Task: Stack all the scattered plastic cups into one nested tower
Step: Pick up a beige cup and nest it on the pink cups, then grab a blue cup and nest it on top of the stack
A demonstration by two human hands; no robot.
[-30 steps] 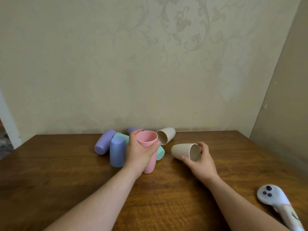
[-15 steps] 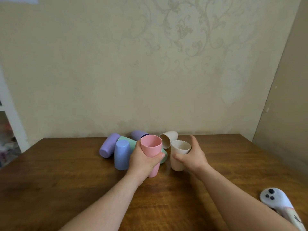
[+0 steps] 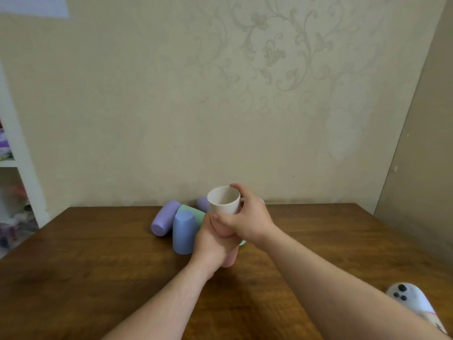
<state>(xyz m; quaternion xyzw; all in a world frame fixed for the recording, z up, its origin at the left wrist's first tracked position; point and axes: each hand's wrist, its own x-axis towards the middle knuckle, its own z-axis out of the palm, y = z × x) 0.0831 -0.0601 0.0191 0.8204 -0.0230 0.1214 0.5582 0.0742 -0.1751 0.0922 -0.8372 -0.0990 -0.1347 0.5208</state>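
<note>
No legible text anywhere.

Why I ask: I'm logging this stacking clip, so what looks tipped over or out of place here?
Purple cup and green cup lie tipped on the table; blue cup stands upside down. A white controller sits at the near right, unrelated to stacking.

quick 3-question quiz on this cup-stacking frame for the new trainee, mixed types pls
1. True or false: the beige cup sits mouth-up in the pink cup.
2. Which hand has its grip on the pink cup? A) left B) right
3. Fill in: the blue cup stands mouth-____ on the table.

Key:
1. True; the right hand holds it there.
2. A; the left hand wraps the pink cup.
3. down
</note>
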